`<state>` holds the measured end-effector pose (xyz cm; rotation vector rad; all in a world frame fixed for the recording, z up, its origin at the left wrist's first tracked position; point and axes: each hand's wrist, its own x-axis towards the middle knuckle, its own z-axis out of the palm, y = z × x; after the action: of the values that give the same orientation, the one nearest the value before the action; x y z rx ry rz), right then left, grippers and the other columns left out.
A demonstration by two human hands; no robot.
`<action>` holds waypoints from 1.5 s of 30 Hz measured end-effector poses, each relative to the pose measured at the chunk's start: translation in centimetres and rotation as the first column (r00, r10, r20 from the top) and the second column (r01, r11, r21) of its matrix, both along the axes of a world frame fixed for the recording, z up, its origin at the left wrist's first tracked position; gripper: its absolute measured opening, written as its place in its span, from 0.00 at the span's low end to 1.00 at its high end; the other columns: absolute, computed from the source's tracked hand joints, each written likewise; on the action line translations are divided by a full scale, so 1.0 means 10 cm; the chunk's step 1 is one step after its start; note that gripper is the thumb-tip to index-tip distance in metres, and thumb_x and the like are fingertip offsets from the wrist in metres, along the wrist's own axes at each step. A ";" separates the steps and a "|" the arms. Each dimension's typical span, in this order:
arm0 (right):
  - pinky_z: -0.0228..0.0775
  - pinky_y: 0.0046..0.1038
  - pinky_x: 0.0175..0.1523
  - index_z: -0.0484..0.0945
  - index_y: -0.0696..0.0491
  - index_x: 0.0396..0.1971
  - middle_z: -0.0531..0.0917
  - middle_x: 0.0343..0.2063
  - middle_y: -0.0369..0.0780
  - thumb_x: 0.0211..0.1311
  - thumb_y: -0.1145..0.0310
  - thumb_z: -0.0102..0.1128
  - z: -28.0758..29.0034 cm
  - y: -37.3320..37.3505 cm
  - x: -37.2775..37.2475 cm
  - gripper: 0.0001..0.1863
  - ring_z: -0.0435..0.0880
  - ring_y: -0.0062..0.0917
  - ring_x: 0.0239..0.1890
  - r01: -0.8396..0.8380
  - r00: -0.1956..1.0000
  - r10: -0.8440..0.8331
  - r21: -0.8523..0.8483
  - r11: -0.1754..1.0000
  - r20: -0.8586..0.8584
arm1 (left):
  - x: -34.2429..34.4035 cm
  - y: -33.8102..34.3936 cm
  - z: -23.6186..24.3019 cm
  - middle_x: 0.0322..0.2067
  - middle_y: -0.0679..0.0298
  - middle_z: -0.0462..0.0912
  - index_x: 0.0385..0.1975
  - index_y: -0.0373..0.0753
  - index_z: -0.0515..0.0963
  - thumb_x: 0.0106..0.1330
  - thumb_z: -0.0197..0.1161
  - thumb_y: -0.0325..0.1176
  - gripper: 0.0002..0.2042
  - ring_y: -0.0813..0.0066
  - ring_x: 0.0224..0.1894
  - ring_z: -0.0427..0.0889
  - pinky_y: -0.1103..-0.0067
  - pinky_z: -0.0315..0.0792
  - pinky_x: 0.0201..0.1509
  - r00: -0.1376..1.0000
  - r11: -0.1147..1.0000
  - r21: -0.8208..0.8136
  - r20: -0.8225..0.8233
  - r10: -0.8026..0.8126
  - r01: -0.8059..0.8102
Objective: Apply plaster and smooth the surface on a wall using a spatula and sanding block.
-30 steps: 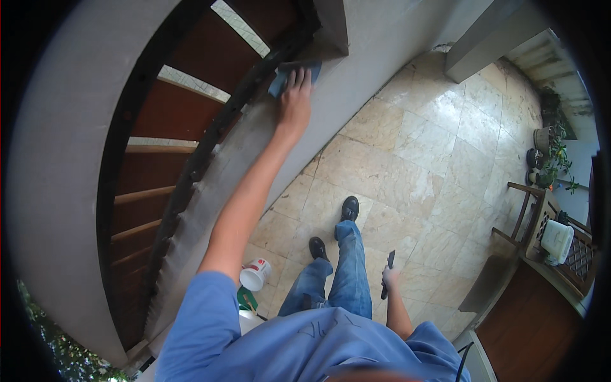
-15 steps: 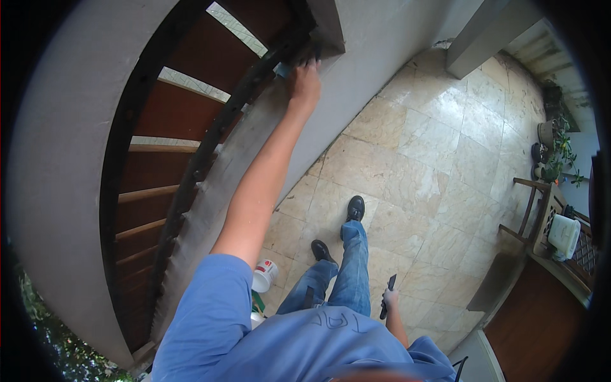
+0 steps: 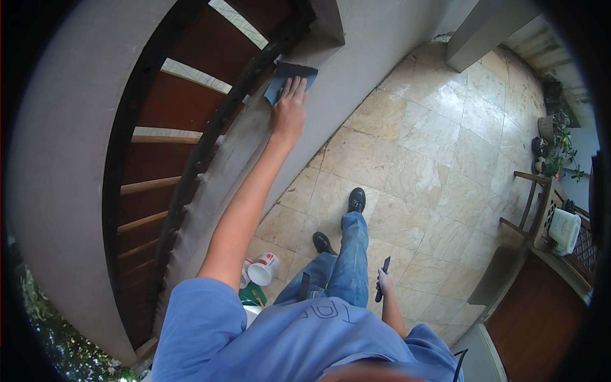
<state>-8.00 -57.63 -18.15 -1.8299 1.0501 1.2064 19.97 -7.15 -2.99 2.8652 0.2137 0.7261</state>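
My left hand (image 3: 289, 114) is stretched forward with a sheet of blue-grey sandpaper (image 3: 298, 69). Its fingers press the sheet against the grey ledge (image 3: 258, 127) below the slatted window opening. The sheet's dark far edge is folded or curled, and the palm covers part of it. Down at my side, my right hand (image 3: 385, 280) grips a slim dark scraper (image 3: 386, 262), blade end up, well away from the wall. Its lower end is partly hidden by the fingers.
Dark-framed brown slats (image 3: 178, 102) run beside the ledge. White buckets (image 3: 263, 268) and a green item (image 3: 252, 295) stand by my feet near the wall. To the right are a wooden bench (image 3: 541, 216) with a white container (image 3: 564, 231), and potted plants (image 3: 560, 153). A pillar (image 3: 487, 35) rises ahead.
My left hand has come back from the ledge's far corner toward me, and the sandpaper now shows more fully. The right hand with the scraper has shifted slightly.
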 end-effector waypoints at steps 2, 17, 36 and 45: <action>0.62 0.25 0.14 0.69 0.54 0.48 0.66 0.12 0.32 0.56 0.60 0.51 -0.14 -0.06 -0.01 0.21 0.67 0.20 0.10 -0.119 0.990 0.120 0.020 0.993 -0.074 | 0.09 0.08 0.01 0.46 0.49 0.73 0.46 0.31 0.70 0.63 0.49 0.33 0.16 0.54 0.51 0.70 0.69 0.67 0.52 0.998 0.999 0.004 -0.039 0.054 -0.053; 0.61 0.24 0.13 0.66 0.53 0.40 0.62 0.15 0.32 0.62 0.61 0.44 -0.27 0.14 -0.02 0.13 0.64 0.18 0.09 0.071 0.981 -0.089 0.105 0.992 0.174 | 0.67 0.22 0.42 0.48 0.48 0.72 0.47 0.29 0.70 0.63 0.48 0.32 0.16 0.54 0.54 0.68 0.70 0.64 0.56 0.827 0.932 -0.129 -0.513 0.230 -0.339; 0.68 0.38 0.33 0.66 0.42 0.54 0.73 0.24 0.48 0.64 0.61 0.41 2.02 3.51 3.45 0.18 0.78 0.35 0.32 -0.626 0.188 0.324 -0.141 0.767 0.927 | -0.04 0.23 0.00 0.48 0.50 0.72 0.48 0.32 0.69 0.62 0.48 0.32 0.17 0.56 0.51 0.70 0.71 0.65 0.54 0.998 1.000 -0.008 -0.066 -0.010 0.009; 0.70 0.38 0.35 0.68 0.32 0.52 0.74 0.28 0.48 0.63 0.57 0.42 2.15 3.60 3.82 0.17 0.77 0.43 0.31 -0.642 -0.285 0.633 -0.634 0.432 0.720 | -0.17 0.39 0.05 0.48 0.52 0.72 0.47 0.33 0.71 0.61 0.50 0.29 0.15 0.55 0.53 0.69 0.69 0.64 0.56 0.999 0.993 -0.118 -0.028 0.020 -0.023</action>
<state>30.16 -21.65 3.37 -2.5515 -0.9589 0.1196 18.29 -3.25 -2.45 2.7651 0.2826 0.6557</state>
